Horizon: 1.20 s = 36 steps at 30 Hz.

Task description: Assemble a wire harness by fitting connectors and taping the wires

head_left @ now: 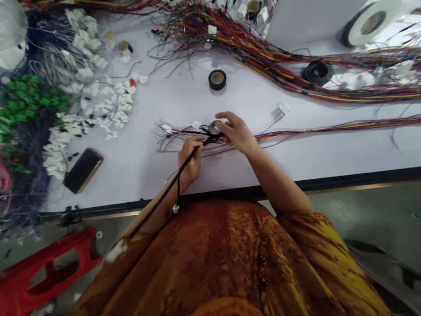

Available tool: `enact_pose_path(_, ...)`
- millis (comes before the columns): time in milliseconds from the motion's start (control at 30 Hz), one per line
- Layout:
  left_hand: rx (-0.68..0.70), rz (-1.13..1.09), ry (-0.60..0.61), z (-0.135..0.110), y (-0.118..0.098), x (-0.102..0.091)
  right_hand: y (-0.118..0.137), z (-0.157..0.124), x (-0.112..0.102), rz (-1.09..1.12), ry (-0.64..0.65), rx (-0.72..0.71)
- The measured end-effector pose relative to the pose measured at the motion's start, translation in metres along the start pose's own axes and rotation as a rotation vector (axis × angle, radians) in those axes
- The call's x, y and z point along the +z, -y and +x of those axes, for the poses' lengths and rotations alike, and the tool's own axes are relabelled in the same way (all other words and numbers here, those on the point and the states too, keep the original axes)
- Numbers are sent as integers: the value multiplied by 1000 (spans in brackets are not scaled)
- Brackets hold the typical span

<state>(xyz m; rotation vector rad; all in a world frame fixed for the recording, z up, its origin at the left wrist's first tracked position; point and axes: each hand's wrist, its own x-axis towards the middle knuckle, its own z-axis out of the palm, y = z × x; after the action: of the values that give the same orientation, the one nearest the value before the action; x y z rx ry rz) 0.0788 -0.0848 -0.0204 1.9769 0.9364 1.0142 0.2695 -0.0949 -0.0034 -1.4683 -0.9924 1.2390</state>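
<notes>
My left hand [190, 159] is closed around a black-taped wire bundle [171, 184] that runs back toward my body and ends in small white connectors. My right hand [235, 131] pinches a small roll of black tape [214, 127] right against the bundle at the spot where the loose coloured wires [296, 131] meet the taped part. The bundle's short free ends with white connectors [166, 128] fan out to the left on the white table [158, 166].
A spare black tape roll [217, 80] lies farther back. A black phone [83, 170] rests at the left near piles of white connectors [108, 105] and green connectors [23, 98]. Thick multicoloured harnesses [263, 48] cross the back. A red stool [42, 272] stands below the table edge.
</notes>
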Motion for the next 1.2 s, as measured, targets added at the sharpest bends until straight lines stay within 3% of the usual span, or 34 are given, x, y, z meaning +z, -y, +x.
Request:
enact_pose_path(133,-272,-247,-83,17,0,9,-23,-50,6,-237,-174,-239)
enact_pose_path(233,-345,-374,-109,27,-10,16,-40,-77,17,-460,-78,-307)
enact_pose_path(300,-319,-408,-107,27,-16,18,-40,-80,16,-502,-25,-347)
enact_pose_path(433,-116,-234,-3,9,-20,18,-3,-54,-4,-452,-122,-369)
enact_pose_path(533,61,69,66,-9,-17,20,33,-19,-8,-586,133,-281)
enact_pose_path(667,120,280,106,-26,-12,25,58,16,16,-984,505,-227)
enact_pose_path(800,104,431,162,-34,-8,28,61,26,45,-1292,638,-190)
enact_pose_path(967,117,418,191,-37,-3,29,48,37,46,-1243,564,-228)
enact_pose_path(1100,99,349,226,-37,1,29,27,62,24,-1041,349,-266)
enact_pose_path(1200,96,344,223,-36,3,29,21,70,9,-1028,219,-203)
